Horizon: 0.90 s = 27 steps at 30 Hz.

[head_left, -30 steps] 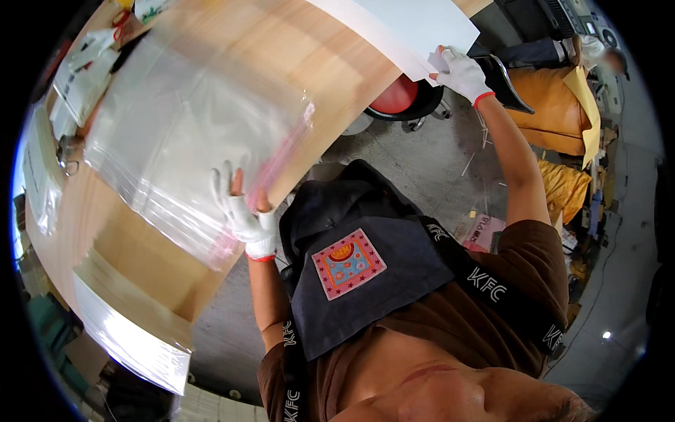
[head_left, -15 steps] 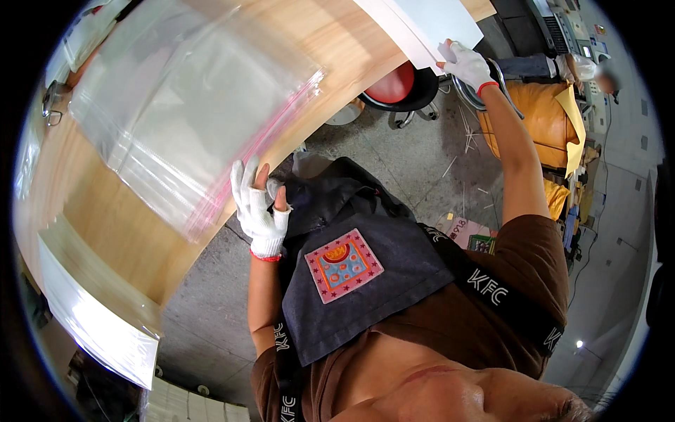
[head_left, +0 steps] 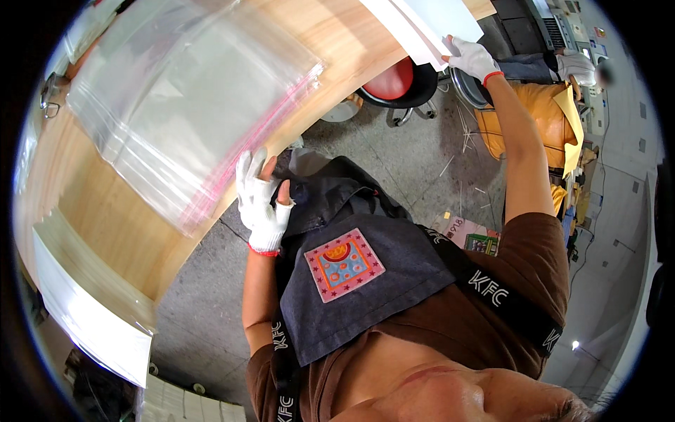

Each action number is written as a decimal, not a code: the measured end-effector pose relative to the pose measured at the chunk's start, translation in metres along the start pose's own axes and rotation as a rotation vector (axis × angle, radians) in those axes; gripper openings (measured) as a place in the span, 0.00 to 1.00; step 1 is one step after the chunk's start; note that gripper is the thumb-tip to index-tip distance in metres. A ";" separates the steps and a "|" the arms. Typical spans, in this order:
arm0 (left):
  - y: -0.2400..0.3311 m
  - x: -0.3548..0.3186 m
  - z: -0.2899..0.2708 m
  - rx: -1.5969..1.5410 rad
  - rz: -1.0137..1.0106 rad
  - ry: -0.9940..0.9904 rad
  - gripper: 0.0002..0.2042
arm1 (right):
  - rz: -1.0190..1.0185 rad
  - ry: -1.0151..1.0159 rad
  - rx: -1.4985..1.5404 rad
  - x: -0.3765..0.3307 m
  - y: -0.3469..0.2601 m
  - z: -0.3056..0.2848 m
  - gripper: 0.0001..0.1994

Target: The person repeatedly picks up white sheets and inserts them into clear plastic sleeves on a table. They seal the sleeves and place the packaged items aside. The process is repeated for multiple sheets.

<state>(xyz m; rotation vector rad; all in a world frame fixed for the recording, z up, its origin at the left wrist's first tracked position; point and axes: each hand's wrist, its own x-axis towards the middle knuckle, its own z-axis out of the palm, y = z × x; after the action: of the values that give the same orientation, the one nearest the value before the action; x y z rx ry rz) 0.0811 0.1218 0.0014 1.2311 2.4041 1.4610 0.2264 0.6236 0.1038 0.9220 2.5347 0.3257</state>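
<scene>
Clear plastic zip bags with pink strips along one edge (head_left: pixel 190 105) lie in a loose pile on the light wooden table (head_left: pixel 105 232). No bag looks filled yet, and none is in a hand, so I think the work is near its start. The left hand (head_left: pixel 261 200), in a white glove with a red cuff, rests at the table's near edge, just beside the corner of the bag pile. Its fingers are spread and half open, and it holds nothing. The left arm bends up from the body to the table edge. The right hand (head_left: pixel 470 58), in the same kind of glove, reaches far out to the other end of the table. It is closed on the edge of a stack of white paper sheets (head_left: pixel 429 24) there. That arm is stretched out almost straight. A red round stool (head_left: pixel 394 77) stands under the table, below the paper.
</scene>
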 end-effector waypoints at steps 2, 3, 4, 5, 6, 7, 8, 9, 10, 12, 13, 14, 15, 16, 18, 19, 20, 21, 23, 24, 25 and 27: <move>0.002 0.000 0.004 -0.011 0.015 -0.023 0.18 | -0.021 -0.012 -0.004 0.002 0.003 -0.001 0.34; 0.003 0.000 0.006 -0.024 0.025 -0.038 0.17 | -0.028 -0.045 -0.012 0.003 0.002 -0.009 0.34; 0.004 0.002 0.010 -0.037 0.036 -0.053 0.17 | -0.034 -0.079 -0.020 0.004 0.002 -0.011 0.34; 0.006 0.007 0.014 -0.023 0.104 -0.011 0.16 | -0.056 -0.076 -0.019 0.008 0.007 -0.009 0.34; 0.010 0.009 0.018 -0.078 0.068 -0.081 0.16 | -0.073 -0.086 0.001 0.011 0.012 -0.006 0.33; 0.014 0.011 0.022 -0.135 0.034 -0.153 0.16 | -0.087 -0.098 0.023 0.012 0.017 -0.002 0.33; 0.021 0.020 0.030 -0.264 -0.028 -0.203 0.17 | -0.105 -0.102 0.044 0.016 0.020 -0.003 0.32; 0.028 0.028 0.038 -0.392 -0.097 -0.249 0.19 | -0.095 -0.105 0.045 0.012 0.015 -0.010 0.31; 0.038 0.044 0.051 -0.572 -0.179 -0.352 0.19 | -0.100 -0.106 0.036 0.013 0.017 -0.010 0.30; 0.055 0.075 0.090 -1.054 -0.261 -0.436 0.21 | -0.115 -0.113 0.012 0.015 0.021 -0.010 0.30; 0.065 0.099 0.108 -1.126 -0.232 -0.519 0.24 | -0.124 -0.111 0.026 0.015 0.020 -0.013 0.30; 0.077 0.121 0.133 -1.188 -0.319 -0.552 0.25 | -0.136 -0.121 0.010 0.013 0.016 -0.020 0.30; 0.090 0.144 0.163 -1.395 -0.504 -0.628 0.26 | -0.148 -0.129 -0.008 0.012 0.013 -0.027 0.30; 0.100 0.162 0.199 -1.540 -0.596 -0.583 0.26 | -0.162 -0.136 -0.028 0.012 0.010 -0.033 0.30; 0.124 0.204 0.260 -1.813 -0.931 -0.510 0.21 | -0.170 -0.141 -0.085 0.015 0.011 -0.039 0.30; 0.137 0.216 0.277 -1.875 -0.943 -0.440 0.19 | -0.176 -0.145 -0.109 0.017 0.013 -0.040 0.30; 0.145 0.225 0.290 -1.934 -0.956 -0.368 0.17 | -0.183 -0.150 -0.130 0.018 0.014 -0.039 0.30; 0.151 0.233 0.301 -2.000 -0.962 -0.356 0.16 | -0.165 -0.182 -0.147 0.017 0.015 -0.040 0.30; 0.158 0.248 0.318 -2.136 -0.968 -0.315 0.14 | -0.174 -0.163 -0.152 0.014 0.015 -0.045 0.30; 0.159 0.247 0.315 -2.150 -0.942 -0.322 0.14 | -0.176 -0.160 -0.145 0.010 0.016 -0.044 0.30; 0.159 0.244 0.311 -2.163 -0.914 -0.327 0.15 | -0.189 -0.150 -0.128 0.004 0.021 -0.048 0.33; 0.155 0.247 0.309 -2.190 -0.713 -0.383 0.17 | -0.207 -0.210 0.058 -0.001 0.036 -0.065 0.36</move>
<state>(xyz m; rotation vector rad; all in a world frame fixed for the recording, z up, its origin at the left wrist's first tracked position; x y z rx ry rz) 0.1414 0.5412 0.0329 -0.0490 0.0097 1.8263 0.2170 0.6452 0.1743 0.6676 2.4276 0.0873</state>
